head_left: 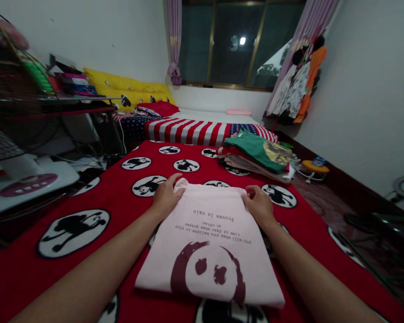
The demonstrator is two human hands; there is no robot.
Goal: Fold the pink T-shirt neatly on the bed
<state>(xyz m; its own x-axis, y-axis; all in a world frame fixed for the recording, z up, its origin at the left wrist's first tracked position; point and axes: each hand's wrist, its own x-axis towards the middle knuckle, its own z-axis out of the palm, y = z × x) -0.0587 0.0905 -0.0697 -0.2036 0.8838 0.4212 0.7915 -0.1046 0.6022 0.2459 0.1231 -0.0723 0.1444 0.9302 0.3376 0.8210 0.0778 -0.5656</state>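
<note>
A folded pale pink T-shirt (215, 224) lies flat before me, its dark panda print and lettering upside down from my side. My left hand (168, 195) pinches its far left corner, thumb on top, where the cloth curls up a little. At the far right corner, my right hand (258, 204) grips the edge, with the fingers partly hidden. Beneath the shirt spreads a red blanket (117, 188) with black-and-white monkey circles. Past my right hand rests a stack of folded clothes (256, 154), a green shirt uppermost.
A white fan base (27, 179) and a cluttered desk (70, 96) stand on the left. Behind lies a second bed (188, 130) with a striped cover and a yellow cushion (131, 87). Clothes (299, 85) hang by the window; a small stool (314, 167) stands right.
</note>
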